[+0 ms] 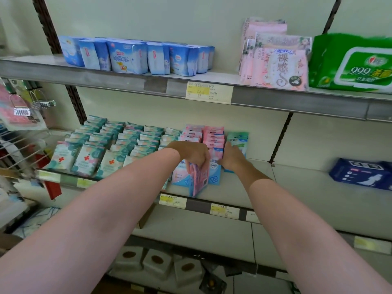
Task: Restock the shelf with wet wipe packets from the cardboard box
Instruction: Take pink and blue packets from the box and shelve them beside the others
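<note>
Both arms reach in from the bottom of the frame to the middle shelf (233, 187) at centre. Left hand (194, 154): fingers curled down over the top of a pink-and-blue wet wipe packet (198, 180), gripping it; the packet stands on the shelf near the front edge, turned at an angle to the rows behind it. Right hand (232, 158): just right of the left hand, thumb pointing left against a blue-fronted packet (214, 174) at the head of the pink row (213, 135); its fingers face away, so whether they grip anything cannot be told. A green-and-white packet stack (238, 141) stands just behind and right of the right hand. Left of centre, rows of teal-and-white packets (110, 145) with red crosses fill the same shelf. A dark blue pack (360, 174) lies at far right of this shelf. Upper shelf (275, 98): blue packs (135, 55) upper left, pink packs (277, 60) and a large green wipe pack (352, 62) upper right. Toilet rolls (157, 262) show at bottom centre. The cardboard box cannot be made out with certainty.
</note>
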A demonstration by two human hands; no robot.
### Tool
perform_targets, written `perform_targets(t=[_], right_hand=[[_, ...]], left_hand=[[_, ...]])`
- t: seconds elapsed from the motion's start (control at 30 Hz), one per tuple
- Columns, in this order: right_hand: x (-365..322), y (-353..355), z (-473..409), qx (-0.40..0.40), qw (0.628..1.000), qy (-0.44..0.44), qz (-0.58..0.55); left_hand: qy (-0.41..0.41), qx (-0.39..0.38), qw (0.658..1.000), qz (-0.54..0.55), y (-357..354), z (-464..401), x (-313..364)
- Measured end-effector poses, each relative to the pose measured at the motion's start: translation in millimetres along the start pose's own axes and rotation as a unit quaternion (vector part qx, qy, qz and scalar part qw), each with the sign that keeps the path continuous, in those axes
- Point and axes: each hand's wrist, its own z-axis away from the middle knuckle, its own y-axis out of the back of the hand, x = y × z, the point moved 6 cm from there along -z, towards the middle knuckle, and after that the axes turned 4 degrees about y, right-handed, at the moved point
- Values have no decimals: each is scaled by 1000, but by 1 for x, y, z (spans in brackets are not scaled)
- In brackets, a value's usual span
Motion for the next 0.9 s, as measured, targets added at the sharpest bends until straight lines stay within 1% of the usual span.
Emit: perform_targets(t=[0.17, 0.27, 0.3, 0.37, 0.43, 0.5, 0.6, 0.63, 0.73, 0.8, 0.83, 0.9], right_hand=[[3, -3, 12, -52, 995, 61, 59], [8, -3, 21, -88, 990, 70, 80], [11, -3, 22, -93, 990, 67, 86], [16, -3, 22, -92, 989, 64, 96], [19, 0, 23, -91, 989, 62, 100], [21, 5, 25, -86, 990, 60, 99], [28, 10, 26, -79, 991, 53, 94], [31, 12, 27, -78, 991, 49, 92], [38, 14, 26, -74, 992, 46, 93], [42, 14, 25, -76, 991, 40, 100], [44, 15, 25, -80, 991, 35, 105], [47, 15, 23, -82, 990, 33, 107]], left_hand=[[43, -4, 999, 21, -5, 4, 6], [48, -24, 997, 48, -6, 4, 10], [42, -34, 998, 43, -8, 5, 12], [13, -50, 998, -28, -10, 9, 16], [-11, -20, 996, -86, -9, 13, 23], [-33, -7, 994, -107, -9, 10, 26], [-45, 9, 996, -71, -12, 4, 24], [-57, 30, 995, -80, -11, 1, 23], [-82, 141, 973, -163, -7, -8, 23], [-76, 194, 963, -170, -4, -10, 24], [-73, 209, 961, -167, -3, -11, 25], [-64, 209, 965, -143, -3, -13, 24]])
